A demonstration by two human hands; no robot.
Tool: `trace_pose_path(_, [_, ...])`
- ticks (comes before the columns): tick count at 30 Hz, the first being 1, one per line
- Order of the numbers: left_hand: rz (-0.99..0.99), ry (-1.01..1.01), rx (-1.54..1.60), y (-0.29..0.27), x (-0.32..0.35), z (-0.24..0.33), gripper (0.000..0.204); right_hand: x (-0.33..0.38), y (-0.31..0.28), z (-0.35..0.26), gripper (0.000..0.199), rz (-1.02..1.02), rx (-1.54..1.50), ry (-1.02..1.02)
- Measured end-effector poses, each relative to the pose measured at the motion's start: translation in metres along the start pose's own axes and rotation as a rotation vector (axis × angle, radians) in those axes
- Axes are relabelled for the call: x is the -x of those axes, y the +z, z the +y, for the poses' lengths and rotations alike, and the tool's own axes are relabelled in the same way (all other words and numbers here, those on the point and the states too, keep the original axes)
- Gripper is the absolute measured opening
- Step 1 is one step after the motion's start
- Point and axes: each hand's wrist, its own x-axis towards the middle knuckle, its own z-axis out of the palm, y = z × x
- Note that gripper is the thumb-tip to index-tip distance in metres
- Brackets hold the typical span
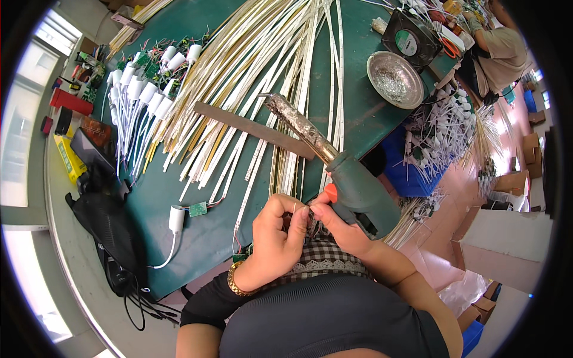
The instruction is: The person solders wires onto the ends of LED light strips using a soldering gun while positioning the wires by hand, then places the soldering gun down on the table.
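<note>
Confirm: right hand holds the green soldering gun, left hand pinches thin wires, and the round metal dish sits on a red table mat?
Not quite. The head view shows the round metal dish on a dark green table mat, not red. The right hand does hold the green soldering gun; the left hand pinches thin wires.

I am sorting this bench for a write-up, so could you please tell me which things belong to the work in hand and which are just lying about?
In use:
- soldering iron in the right hand
- thin wire pinched in the left hand
- small green circuit board below the left hand

Lying about:
- metal dish
- white plugs
- strips fanned over the green table
- black fan
</note>
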Motion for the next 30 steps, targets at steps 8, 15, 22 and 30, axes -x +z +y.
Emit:
trace_pose_path(8, [-0.062, -0.255, -0.114, -0.023, 0.008, 0.043, 0.006, 0.001, -0.013, -0.008, 0.042, -0.228, 0.353, -0.222])
trace_pose_path(15, [0.053, -0.401, -0.763, -0.086, -0.021, 0.067, 0.01, 0.009, -0.015, -0.001, 0.019, -0.233, 0.05, -0.013])
trace_pose_path(22, [-0.185, -0.411, -0.572, -0.077, -0.033, 0.019, 0.013, 0.024, -0.014, 0.004, 0.04, -0.081, -0.241, 0.183])
trace_pose_path(30, [-0.28, -0.202, -0.779, -0.059, -0.032, 0.013, 0.009, 0.033, -0.019, 0.012, 0.04, 0.04, -0.215, 0.224])
